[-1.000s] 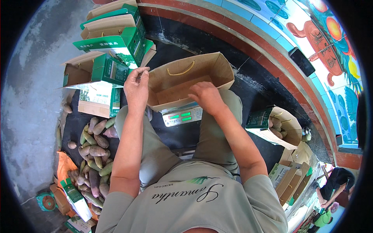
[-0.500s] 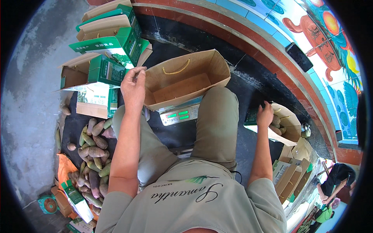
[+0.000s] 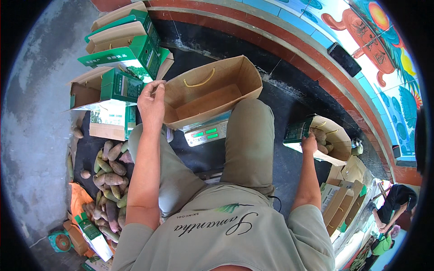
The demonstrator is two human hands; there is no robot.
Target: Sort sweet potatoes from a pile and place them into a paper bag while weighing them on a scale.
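An open cardboard box (image 3: 209, 105) with a yellow cord handle and a bare inside stands on a digital scale (image 3: 207, 134) between my knees. At its left edge my left hand (image 3: 151, 103) is closed, thumb and fingers pinching the cardboard. My right hand (image 3: 309, 142) is at the near left rim of a green and white carton (image 3: 342, 141), its fingers closed over the edge. Rounded brown produce (image 3: 322, 137) lies in that carton. Part of the right fingers is hidden inside the rim.
Several green cartons (image 3: 120, 54) stand at the far left. Below them lies a pile of elongated brown and green produce (image 3: 113, 180). More folded boxes (image 3: 340, 203) are at the right. A phone (image 3: 344, 59) rests by the tiled wall. Another person (image 3: 393, 210) is at the lower right.
My right hand has come down and toward me, from the carton's far left side to its near rim, its fingers drawing together. My left hand stays at the box's edge. The view has shifted slightly.
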